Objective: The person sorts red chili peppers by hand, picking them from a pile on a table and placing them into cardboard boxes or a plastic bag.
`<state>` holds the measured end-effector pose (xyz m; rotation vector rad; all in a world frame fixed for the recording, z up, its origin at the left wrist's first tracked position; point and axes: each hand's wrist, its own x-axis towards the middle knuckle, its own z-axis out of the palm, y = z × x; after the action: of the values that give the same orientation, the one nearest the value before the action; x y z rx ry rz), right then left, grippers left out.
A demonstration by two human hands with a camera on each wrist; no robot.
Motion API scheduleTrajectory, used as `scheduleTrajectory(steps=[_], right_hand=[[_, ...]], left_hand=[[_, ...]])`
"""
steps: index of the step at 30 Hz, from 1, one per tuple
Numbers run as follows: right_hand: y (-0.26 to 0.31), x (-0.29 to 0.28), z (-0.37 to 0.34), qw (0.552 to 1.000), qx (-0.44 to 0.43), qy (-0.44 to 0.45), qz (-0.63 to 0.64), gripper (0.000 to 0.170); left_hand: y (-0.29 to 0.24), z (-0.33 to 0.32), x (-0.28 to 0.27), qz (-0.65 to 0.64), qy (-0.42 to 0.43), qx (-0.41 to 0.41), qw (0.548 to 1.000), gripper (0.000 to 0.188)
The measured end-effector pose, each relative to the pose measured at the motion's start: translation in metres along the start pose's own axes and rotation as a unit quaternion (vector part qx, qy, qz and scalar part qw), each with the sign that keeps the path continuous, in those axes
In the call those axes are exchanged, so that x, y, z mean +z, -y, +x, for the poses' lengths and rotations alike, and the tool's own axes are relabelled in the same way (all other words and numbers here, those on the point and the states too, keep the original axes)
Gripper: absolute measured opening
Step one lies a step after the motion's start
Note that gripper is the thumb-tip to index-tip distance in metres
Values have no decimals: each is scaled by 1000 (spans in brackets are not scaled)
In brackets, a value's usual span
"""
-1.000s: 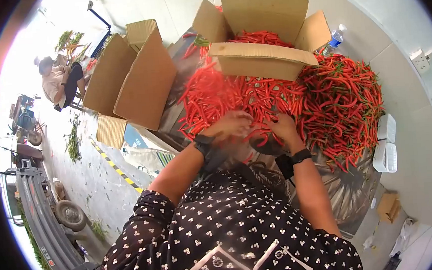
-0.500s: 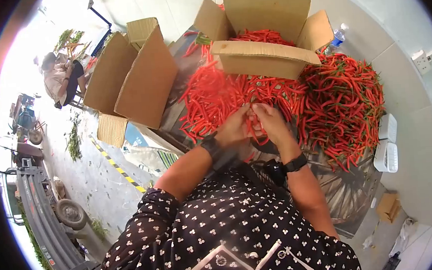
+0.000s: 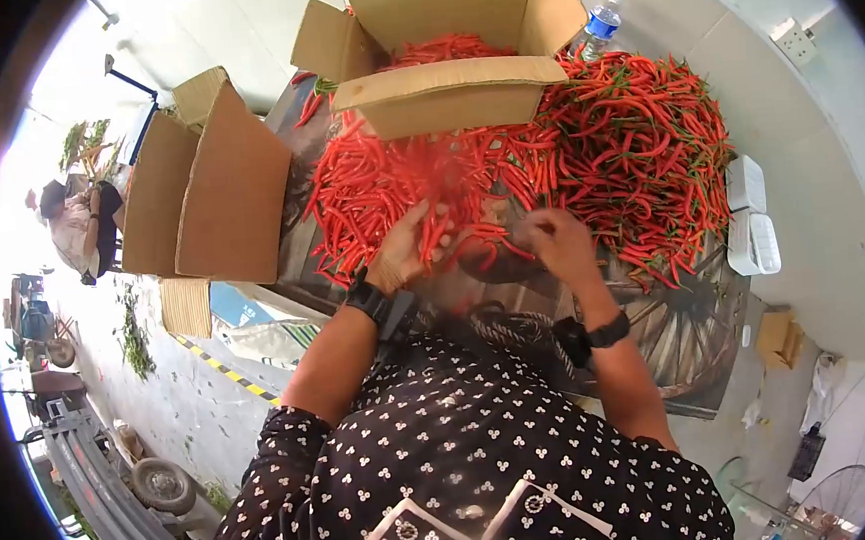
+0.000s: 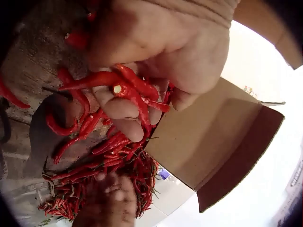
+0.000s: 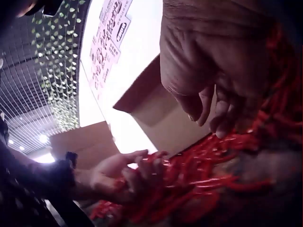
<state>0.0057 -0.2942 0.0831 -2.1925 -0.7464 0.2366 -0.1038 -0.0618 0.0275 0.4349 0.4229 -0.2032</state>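
My left hand [image 3: 398,254] holds several red chillies [image 4: 130,94] against its curled fingers, palm turned up in the left wrist view. Cut pale ends show on some of them. To its right, my right hand [image 3: 563,249] hangs over the front of the chilli pile with its fingers loosely bent; in the right wrist view nothing shows between them. Behind the left hand spreads a heap of stemless red chillies [image 3: 366,179]. Another, larger heap of chillies with green stems [image 3: 644,145] lies to the right. A few loose chillies [image 3: 490,234] lie between the hands.
An open cardboard box [image 3: 451,108] with chillies inside stands behind the heap. A second open box [image 3: 231,189] is at left. A water bottle [image 3: 598,28] and white plastic trays [image 3: 751,238] sit along the right side. Far left, a person [image 3: 79,229] sits.
The hands, together over the chillies half a second ago, have moved apart: the left stays with chillies in it, the right has drawn away to the right. The head view has shifted.
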Motion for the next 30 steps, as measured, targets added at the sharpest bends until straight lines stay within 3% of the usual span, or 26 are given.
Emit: scheduleTrajectory(steps=[3, 6, 10, 13, 15, 18, 22, 24, 28, 30], right_hand=[[-58, -23, -23, 991, 64, -43, -112, 23], [-77, -35, -37, 986, 95, -50, -125, 24], [-72, -21, -29, 987, 94, -21, -128, 22], [-50, -8, -15, 967, 158, 12, -201, 25], [-53, 3, -9, 949, 133, -25, -284, 29], [-58, 12, -8, 966, 102, -89, -222, 24], [-74, 14, -16, 985, 86, -36, -146, 22], [-85, 19, -25, 996, 21, -41, -72, 20], [-69, 14, -26, 995, 35, -35, -92, 19], [-72, 25, -19, 992, -84, -63, -69, 18]], left_hand=[[2, 1, -6, -8, 3, 12, 1000, 25], [3, 3, -10, 0, -12, 15, 1000, 23], [3, 5, -11, 15, -15, 9, 1000, 25], [1, 1, -12, 63, -34, 14, 997, 28], [1, 0, -16, 74, -23, 17, 997, 29], [0, 0, -20, 85, -16, 12, 996, 29], [0, -2, -16, 88, -6, 13, 996, 30], [0, -4, -12, 82, -9, 10, 997, 28], [0, -3, -15, 77, 6, 12, 997, 29], [1, 0, -17, 70, 14, 14, 997, 29]])
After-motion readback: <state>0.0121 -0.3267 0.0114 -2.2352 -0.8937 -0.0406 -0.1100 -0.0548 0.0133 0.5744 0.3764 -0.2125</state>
